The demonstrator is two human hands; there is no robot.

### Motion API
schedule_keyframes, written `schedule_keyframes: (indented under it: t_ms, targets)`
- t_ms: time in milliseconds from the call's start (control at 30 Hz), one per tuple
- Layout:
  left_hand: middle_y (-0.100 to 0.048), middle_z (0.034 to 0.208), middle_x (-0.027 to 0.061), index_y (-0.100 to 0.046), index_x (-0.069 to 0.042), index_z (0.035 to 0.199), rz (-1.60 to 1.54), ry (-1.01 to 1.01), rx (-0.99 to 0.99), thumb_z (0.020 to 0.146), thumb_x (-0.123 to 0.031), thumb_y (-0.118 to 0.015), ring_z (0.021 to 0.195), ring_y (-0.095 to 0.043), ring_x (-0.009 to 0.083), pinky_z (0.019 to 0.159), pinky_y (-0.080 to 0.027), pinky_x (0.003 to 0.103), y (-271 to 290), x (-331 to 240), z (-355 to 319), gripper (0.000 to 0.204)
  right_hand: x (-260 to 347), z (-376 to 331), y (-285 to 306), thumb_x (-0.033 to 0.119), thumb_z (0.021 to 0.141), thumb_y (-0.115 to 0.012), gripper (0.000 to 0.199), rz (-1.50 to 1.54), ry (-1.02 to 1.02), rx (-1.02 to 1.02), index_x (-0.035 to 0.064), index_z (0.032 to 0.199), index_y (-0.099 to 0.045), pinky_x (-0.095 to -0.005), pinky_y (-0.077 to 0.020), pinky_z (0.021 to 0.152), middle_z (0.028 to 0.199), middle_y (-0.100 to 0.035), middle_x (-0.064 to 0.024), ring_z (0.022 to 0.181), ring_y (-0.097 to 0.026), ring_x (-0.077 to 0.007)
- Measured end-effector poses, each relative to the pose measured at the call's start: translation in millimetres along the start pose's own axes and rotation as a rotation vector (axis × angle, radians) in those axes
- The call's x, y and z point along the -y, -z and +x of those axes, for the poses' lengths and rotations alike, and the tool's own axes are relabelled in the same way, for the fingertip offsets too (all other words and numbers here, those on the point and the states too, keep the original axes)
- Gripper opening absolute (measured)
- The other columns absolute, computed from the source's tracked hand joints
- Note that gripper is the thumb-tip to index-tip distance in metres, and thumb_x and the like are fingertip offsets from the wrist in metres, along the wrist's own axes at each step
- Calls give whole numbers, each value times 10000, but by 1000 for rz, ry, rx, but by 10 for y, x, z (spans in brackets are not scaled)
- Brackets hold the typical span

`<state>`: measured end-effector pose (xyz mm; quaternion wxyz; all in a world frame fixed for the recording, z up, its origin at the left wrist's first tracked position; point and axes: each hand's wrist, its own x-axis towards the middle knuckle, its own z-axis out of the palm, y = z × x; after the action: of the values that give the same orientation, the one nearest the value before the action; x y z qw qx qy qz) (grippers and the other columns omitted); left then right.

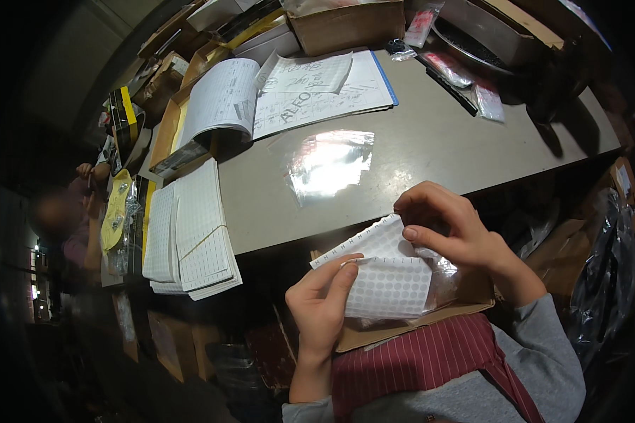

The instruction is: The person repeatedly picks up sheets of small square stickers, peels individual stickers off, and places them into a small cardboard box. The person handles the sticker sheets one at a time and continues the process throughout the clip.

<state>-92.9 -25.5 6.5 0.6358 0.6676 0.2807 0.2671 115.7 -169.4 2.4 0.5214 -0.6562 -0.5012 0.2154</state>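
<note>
My left hand [322, 304] pinches the near left edge of a white sheet of small round stickers [386, 285], thumb on top. My right hand [444, 225] grips the same sheet's upper fold, together with a thin clear plastic bag [441, 271] lying against it. The sheet is bent over itself and held above an open brown cardboard box [409, 324] that rests on my lap, below the front edge of the grey table [430, 141].
A flat clear plastic bag [328, 163] lies on the table's middle. Stacks of white sticker sheets [190, 233] overhang its left edge. An open notebook with written pages [289, 95], cardboard boxes [346, 25] and small packets [466, 77] crowd the far side. Another person [70, 218] sits at far left.
</note>
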Motion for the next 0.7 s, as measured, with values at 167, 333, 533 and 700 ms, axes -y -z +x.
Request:
schedule_keyframes:
  t_ms: [167, 333, 533, 700]
  targets:
    - [-767, 908, 92, -782, 41, 1045, 209, -170, 29, 911, -6, -714, 818, -667, 118, 768, -524, 260, -50, 12, 31, 157, 202, 22, -39, 27, 774, -714, 427, -389, 360, -59, 3, 1186, -606, -414, -518, 899, 1149, -621, -183, 1061, -613, -365]
    - [-726, 845, 158, -791, -16, 1020, 475, -541, 97, 814, 44, -760, 730, -702, 253, 652, -531, 313, -30, -35, 105, 217, 146, 192, 90, 12, 692, -739, 482, -460, 372, 132, 7, 1150, -587, -437, -515, 894, 1132, -605, -186, 1047, -607, -384]
    - [-728, 851, 151, -784, -18, 1001, 519, -711, 152, 745, 71, -761, 728, -697, 286, 647, -537, 331, 41, -47, 264, 272, 215, 355, 159, 35, 738, -750, 396, -561, 341, 288, 42, 1076, -543, -425, -536, 841, 1073, -590, -150, 1012, -613, -354]
    - [-725, 843, 152, -787, -27, 999, 462, -669, 159, 771, 57, -769, 700, -686, 268, 627, -527, 326, 97, -12, 395, 243, 176, 487, 169, 53, 761, -741, 382, -587, 349, 349, 50, 1083, -534, -429, -538, 832, 1068, -581, -148, 1012, -607, -352]
